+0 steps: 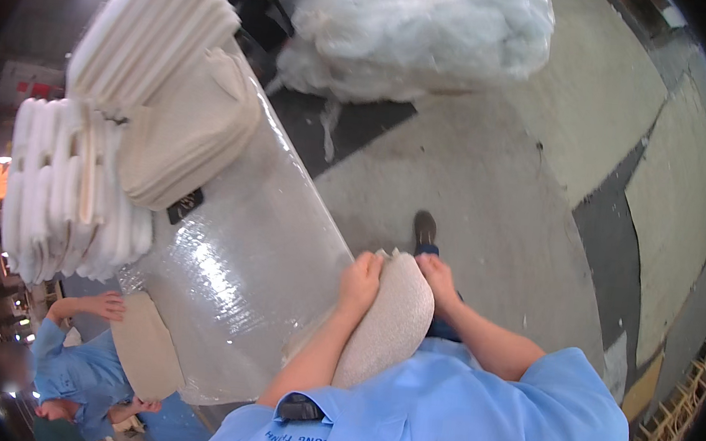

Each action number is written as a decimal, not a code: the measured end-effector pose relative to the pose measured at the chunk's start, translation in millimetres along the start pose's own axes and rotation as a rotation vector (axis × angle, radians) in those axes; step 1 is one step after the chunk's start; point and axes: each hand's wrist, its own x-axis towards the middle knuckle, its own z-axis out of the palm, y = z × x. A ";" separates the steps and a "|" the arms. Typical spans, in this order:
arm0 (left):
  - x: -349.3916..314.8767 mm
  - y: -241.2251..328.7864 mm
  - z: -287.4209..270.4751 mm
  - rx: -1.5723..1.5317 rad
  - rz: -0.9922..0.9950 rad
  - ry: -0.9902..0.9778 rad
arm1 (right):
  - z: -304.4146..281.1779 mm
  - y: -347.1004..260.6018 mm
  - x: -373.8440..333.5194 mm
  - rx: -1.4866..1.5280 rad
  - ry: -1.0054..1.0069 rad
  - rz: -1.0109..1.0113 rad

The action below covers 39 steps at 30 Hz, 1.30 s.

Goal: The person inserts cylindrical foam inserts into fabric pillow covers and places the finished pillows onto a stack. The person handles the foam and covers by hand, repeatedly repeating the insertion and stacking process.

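A beige textured cushion [392, 320] rests against my body, its open-looking upper edge pointing away from me. My left hand [362, 282] is closed on the left corner of that edge, fingers curled around the fabric. At the opposite corner my right hand [438, 280] is closed too, gripping the cloth. A little light material pokes up between the two hands. The cushion's lower end disappears behind my left forearm and blue shirt.
A plastic-covered table [283, 256] stands to my left, carrying a stack of beige covers [193, 131] and white foam pads [70, 196]. Across it, a co-worker's hand [106, 306] holds a beige piece [145, 345]. Large plastic-wrapped bundles [420, 33] lie ahead on the floor.
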 end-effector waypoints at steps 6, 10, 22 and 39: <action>8.3 -1.7 5.0 -0.038 0.082 0.045 | -26.6 -84.9 -22.8 -0.079 -0.235 0.111; 10.9 3.0 2.5 -0.039 0.025 0.055 | -11.6 -103.2 -0.1 -0.090 -0.410 0.149; 19.5 7.2 -10.5 0.044 -0.084 -0.188 | 24.2 -147.7 63.3 -0.523 -0.817 0.423; 22.4 8.0 -15.2 0.063 -0.126 -0.246 | 30.1 -136.4 66.4 -0.468 -0.819 0.437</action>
